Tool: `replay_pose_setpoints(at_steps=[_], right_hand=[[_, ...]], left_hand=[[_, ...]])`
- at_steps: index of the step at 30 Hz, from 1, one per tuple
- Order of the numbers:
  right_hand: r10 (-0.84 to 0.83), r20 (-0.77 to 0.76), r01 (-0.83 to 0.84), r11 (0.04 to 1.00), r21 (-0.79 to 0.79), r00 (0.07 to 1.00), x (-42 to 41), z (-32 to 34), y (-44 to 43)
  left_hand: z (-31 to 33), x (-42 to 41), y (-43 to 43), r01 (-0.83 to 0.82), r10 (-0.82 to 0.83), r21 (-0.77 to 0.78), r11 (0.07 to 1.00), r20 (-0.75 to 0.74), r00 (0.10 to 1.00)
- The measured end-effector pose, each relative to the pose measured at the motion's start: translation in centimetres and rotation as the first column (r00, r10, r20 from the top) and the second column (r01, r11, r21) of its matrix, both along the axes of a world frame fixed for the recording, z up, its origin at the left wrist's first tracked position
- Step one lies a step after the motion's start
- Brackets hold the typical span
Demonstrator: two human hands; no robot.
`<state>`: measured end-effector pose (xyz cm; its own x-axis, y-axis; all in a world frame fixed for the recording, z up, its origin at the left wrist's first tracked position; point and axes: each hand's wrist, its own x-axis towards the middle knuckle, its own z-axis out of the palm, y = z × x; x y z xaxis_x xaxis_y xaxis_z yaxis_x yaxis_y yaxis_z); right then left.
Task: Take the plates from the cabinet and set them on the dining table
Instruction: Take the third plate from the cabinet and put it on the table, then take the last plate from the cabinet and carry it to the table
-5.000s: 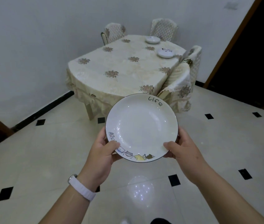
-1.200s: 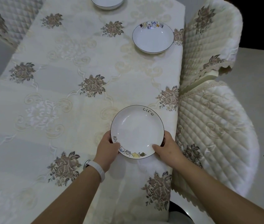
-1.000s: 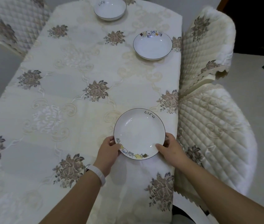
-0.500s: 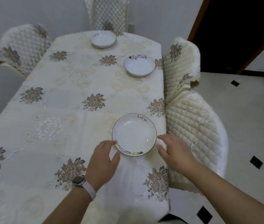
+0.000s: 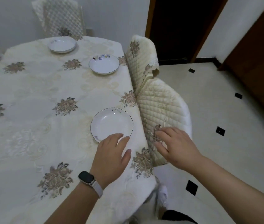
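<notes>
A white plate marked "Life" [image 5: 111,122] lies flat on the dining table [image 5: 31,97], near its right edge. My left hand [image 5: 111,156] hovers just in front of it, fingers apart, covering the plate's near rim and holding nothing. My right hand [image 5: 176,144] is open too, off the table's edge over the nearest chair. Two more white plates rest farther along the table: one [image 5: 104,64] by the right edge, another [image 5: 62,44] at the far end.
Quilted cream chairs stand along the right side [image 5: 162,102] [image 5: 141,57] and at the far end [image 5: 60,16]. A dark doorway [image 5: 176,26] opens behind them. A tiled floor [image 5: 225,151] with black diamonds lies to the right.
I carried the plate to the table, set it down and let go with both hands. Both hands have drawn back from it, and the view has swung to the right.
</notes>
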<state>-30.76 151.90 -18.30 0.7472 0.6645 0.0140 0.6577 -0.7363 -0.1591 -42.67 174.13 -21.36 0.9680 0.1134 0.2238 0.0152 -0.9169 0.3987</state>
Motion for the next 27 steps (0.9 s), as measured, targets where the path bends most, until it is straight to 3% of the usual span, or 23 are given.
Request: replay_pose_setpoints(at_steps=[12, 23, 27], right_hand=[[-0.104, 0.114, 0.1, 0.994, 0.044, 0.988, -2.0, 2.8, -12.3], [-0.369, 0.146, 0.346, 0.924, 0.162, 0.918, -4.1, 4.1, -32.9], [-0.478, 0.145, 0.452, 0.874, 0.179, 0.866, -5.9, 4.5, -40.5]], left_hand=[[4.6, 1.2, -9.9, 0.141, -0.141, 0.111, 0.984, -0.004, 0.99], [8.6, 6.2, -31.0, 0.405, -0.412, 0.148, 0.902, 0.022, 0.911], [9.0, 7.4, -39.4, 0.52, -0.532, 0.155, 0.84, 0.05, 0.845]])
